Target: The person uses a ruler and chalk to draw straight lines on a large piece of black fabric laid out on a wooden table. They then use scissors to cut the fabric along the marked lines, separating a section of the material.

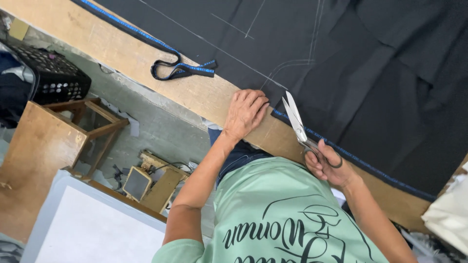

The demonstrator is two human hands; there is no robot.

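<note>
A large black fabric [370, 73] marked with white chalk lines lies spread over a wooden table [122, 46]. A blue-printed selvedge runs along its near edge. My right hand [327, 165] grips silver scissors [296, 119] by the handles. Their blades are parted at the fabric's cut edge, pointing away from me. My left hand [245, 113] lies flat on the table just left of the scissors, fingertips touching the fabric's edge. A cut-off black strip with blue print [181, 69] lies looped on the table further left.
Beside the table, on the floor at the left, are a black plastic crate [54, 73], a wooden stool [95, 124] and a small wooden device [146, 182]. A white board [97, 229] lies at bottom left. Pale cloth [448, 214] is bundled at the right edge.
</note>
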